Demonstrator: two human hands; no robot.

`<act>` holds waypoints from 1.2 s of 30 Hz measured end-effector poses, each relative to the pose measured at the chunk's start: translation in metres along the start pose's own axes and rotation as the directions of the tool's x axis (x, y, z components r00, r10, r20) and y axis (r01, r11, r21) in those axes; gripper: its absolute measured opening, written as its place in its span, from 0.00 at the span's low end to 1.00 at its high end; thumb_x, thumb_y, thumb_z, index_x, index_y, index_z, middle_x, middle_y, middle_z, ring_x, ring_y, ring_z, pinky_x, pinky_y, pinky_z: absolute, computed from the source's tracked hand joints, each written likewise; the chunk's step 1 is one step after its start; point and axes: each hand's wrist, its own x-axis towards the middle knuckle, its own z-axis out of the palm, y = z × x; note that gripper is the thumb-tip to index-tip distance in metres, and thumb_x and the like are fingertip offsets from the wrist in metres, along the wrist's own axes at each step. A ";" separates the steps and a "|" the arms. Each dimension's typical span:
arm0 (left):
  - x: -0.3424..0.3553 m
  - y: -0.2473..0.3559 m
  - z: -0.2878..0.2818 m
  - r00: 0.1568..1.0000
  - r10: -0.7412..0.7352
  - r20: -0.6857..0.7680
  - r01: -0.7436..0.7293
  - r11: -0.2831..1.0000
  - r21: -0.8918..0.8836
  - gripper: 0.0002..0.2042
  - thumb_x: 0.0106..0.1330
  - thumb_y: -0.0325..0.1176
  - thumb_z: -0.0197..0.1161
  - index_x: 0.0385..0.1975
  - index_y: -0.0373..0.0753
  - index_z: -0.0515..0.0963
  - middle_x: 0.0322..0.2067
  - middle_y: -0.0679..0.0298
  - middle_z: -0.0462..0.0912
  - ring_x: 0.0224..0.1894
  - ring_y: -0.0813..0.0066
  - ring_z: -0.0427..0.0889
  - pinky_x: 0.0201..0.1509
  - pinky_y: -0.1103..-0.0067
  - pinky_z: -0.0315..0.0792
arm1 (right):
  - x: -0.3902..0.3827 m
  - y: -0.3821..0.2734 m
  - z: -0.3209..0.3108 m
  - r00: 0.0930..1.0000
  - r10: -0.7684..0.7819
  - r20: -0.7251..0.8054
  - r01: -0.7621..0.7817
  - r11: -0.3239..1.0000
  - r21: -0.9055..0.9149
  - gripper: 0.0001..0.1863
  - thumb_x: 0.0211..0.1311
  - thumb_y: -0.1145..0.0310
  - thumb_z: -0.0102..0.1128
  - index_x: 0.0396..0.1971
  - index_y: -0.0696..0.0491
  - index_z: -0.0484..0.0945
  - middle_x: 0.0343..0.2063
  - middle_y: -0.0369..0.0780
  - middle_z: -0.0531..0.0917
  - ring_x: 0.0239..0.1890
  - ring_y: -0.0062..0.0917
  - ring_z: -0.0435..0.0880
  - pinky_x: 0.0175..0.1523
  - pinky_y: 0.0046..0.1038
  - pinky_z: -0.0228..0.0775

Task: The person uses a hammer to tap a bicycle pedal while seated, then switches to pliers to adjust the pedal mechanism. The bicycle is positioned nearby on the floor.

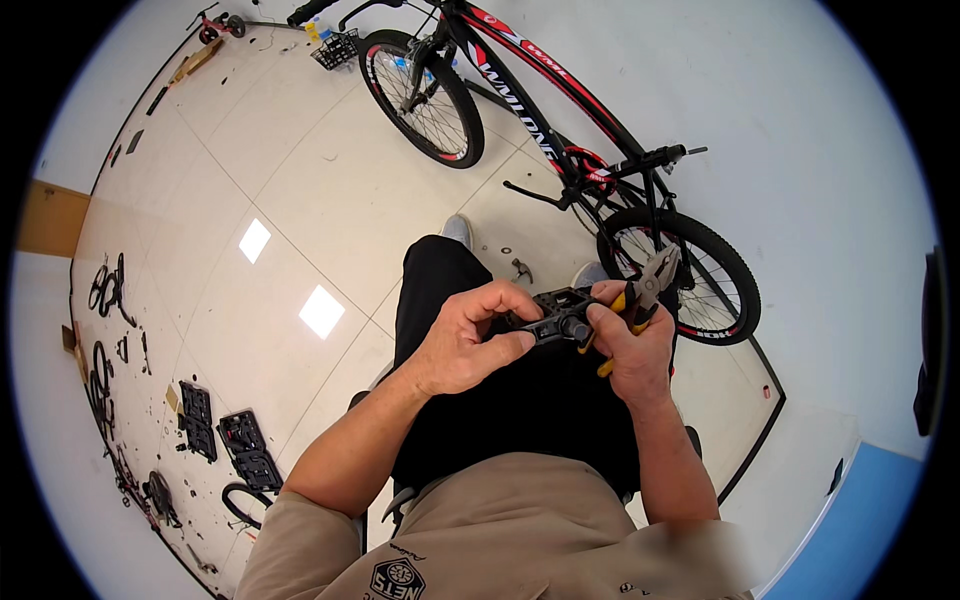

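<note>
Above my lap, my left hand (480,335) has its fingers closed on the left end of a black bicycle pedal (553,323). My right hand (630,345) grips the pedal's right side and also a pair of pliers (652,277) with yellow-and-black handles. The pliers' metal jaws point up and to the right, past the pedal, and one handle end shows below my right thumb. Part of the pedal is hidden by my fingers.
A black-and-red bicycle (540,120) leans along the white wall ahead. A hammer (520,270) and small rings lie by my shoes. Open tool cases (245,450), loose bicycle parts (110,290), a black basket (333,52) and a small red scooter (220,25) lie around the floor.
</note>
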 end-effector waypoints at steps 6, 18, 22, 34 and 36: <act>0.001 -0.003 0.000 1.000 -0.028 -0.011 0.026 0.995 -0.100 0.09 0.61 0.22 0.60 0.41 0.34 0.76 0.42 0.62 0.78 0.47 0.74 0.75 0.56 0.76 0.67 | 0.000 -0.001 0.001 1.000 -0.010 0.000 0.010 1.000 0.013 0.05 0.59 0.80 0.64 0.34 0.59 0.78 0.33 0.35 0.81 0.30 0.17 0.81 0.38 0.21 0.75; 0.001 -0.001 0.003 0.997 -0.075 -0.035 0.070 0.990 -0.126 0.11 0.55 0.18 0.58 0.38 0.35 0.75 0.41 0.61 0.77 0.46 0.74 0.74 0.54 0.76 0.67 | -0.002 0.000 0.005 0.997 -0.074 0.000 0.074 0.997 -0.010 0.06 0.58 0.81 0.65 0.35 0.58 0.78 0.34 0.34 0.80 0.31 0.16 0.80 0.37 0.20 0.74; 0.002 -0.002 0.004 0.997 -0.073 -0.029 0.068 0.988 -0.136 0.11 0.54 0.17 0.58 0.38 0.35 0.75 0.42 0.61 0.76 0.47 0.73 0.74 0.54 0.77 0.68 | -0.003 0.001 0.006 0.987 -0.157 0.020 0.158 0.985 -0.071 0.07 0.58 0.82 0.65 0.35 0.58 0.77 0.35 0.34 0.79 0.31 0.14 0.79 0.35 0.18 0.72; 0.003 -0.002 0.001 0.998 -0.058 -0.010 0.055 0.988 -0.147 0.10 0.54 0.19 0.60 0.37 0.35 0.75 0.42 0.60 0.77 0.47 0.73 0.74 0.55 0.76 0.68 | -0.003 -0.001 0.008 0.979 -0.203 0.035 0.205 0.976 -0.077 0.08 0.58 0.83 0.64 0.34 0.57 0.76 0.34 0.34 0.78 0.29 0.13 0.77 0.33 0.16 0.70; 0.003 -0.002 0.001 0.998 -0.064 -0.015 0.061 0.988 -0.142 0.10 0.54 0.19 0.60 0.37 0.35 0.74 0.42 0.60 0.77 0.47 0.74 0.74 0.55 0.77 0.67 | -0.003 -0.001 0.008 0.978 -0.203 0.039 0.205 0.976 -0.079 0.08 0.58 0.83 0.64 0.34 0.57 0.76 0.34 0.33 0.78 0.30 0.13 0.77 0.34 0.16 0.70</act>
